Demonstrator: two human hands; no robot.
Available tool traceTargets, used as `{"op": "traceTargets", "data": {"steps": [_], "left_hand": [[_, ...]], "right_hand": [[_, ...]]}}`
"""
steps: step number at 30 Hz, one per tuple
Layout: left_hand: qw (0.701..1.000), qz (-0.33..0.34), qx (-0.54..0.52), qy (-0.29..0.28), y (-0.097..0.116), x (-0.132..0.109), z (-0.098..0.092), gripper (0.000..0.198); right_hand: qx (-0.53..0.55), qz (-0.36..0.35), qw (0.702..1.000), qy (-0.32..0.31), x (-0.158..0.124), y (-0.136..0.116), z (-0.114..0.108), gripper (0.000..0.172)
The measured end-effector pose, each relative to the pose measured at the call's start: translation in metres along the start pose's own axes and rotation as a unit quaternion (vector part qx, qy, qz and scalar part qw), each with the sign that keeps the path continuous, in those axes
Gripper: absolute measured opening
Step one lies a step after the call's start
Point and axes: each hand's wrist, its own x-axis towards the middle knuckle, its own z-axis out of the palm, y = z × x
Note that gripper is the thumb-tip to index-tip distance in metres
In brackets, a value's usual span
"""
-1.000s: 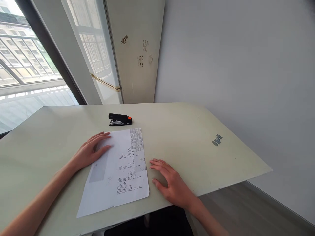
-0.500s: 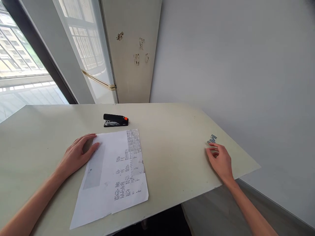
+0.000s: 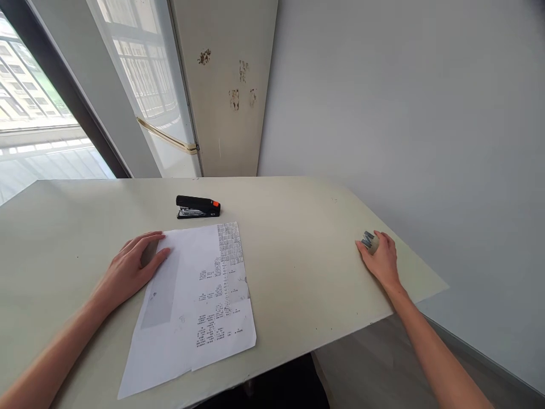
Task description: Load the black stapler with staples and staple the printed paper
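**Reaching around the small grey strips (image 3: 366,239) at the right of the frame**

We are curving the right hand (image 3: 384,260) around the strips on the desk (image 3: 293,227), thumb on the near left side and fingers on the far side. Its fingers are staying partly spread; whether they are gripping yet, we cannot tell. To be doing this well, we should be keeping the fingertips low against the desk and closing evenly from both sides, so no strip is slipping out or snapping. The left hand (image 3: 134,267) is lying loosely open, gripping nothing, at the left edge of the papers (image 3: 196,247), lower left of centre. The stapler (image 3: 198,207) is standing behind them, left of centre.

Compared with half a second ago, we are now straddling the strips rather than holding the right hand just below them; a second ago it was hovering near the papers' right edge.
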Motion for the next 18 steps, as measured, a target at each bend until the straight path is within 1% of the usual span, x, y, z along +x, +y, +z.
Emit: {"op": "traceTargets", "data": {"steps": [2,5,9,12,16,18], "left_hand": [[1.0,0.002,0.001,-0.001,0.0,0.0,0.001,0.063],[1.0,-0.001,0.004,-0.003,0.001,0.001,0.001,0.064],[1.0,0.002,0.008,-0.001,0.003,0.002,0.0,0.062],[1.0,0.008,0.006,0.001,0.002,0.003,0.001,0.06],[1.0,0.013,0.016,0.005,0.001,0.004,0.003,0.059],[1.0,0.014,0.018,0.007,0.0,0.004,0.003,0.058]], "right_hand": [[0.004,-0.006,1.0,-0.016,0.007,0.002,0.001,0.073],[0.018,-0.017,0.999,-0.034,0.017,0.002,0.001,0.066],[0.05,-0.031,0.997,-0.047,0.017,-0.009,0.002,0.059],[0.09,-0.042,0.992,-0.079,0.003,-0.031,0.004,0.06],[0.156,-0.072,0.975,-0.141,-0.025,-0.076,0.005,0.066],[0.213,-0.068,0.958,-0.18,-0.038,-0.098,0.002,0.07]]}}
